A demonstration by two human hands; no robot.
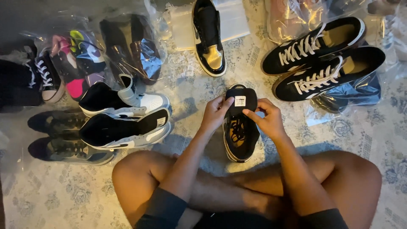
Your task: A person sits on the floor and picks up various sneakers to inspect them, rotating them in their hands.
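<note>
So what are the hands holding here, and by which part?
Both the left hand and the right hand hold one black sneaker by its pulled-up tongue, one on either side.

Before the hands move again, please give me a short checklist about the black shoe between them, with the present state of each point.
1. Both hands on the black shoe: ok; left hand and right hand pinch its tongue.
2. Tongue pulled up, label showing: ok.
3. Laces loose inside: ok, they lie slack.
4. Shoe resting on the rug: cannot tell; its sole is hidden.
5. Room around it: ok; the white-laced black pair and the black-and-white high-tops lie apart.
</note>
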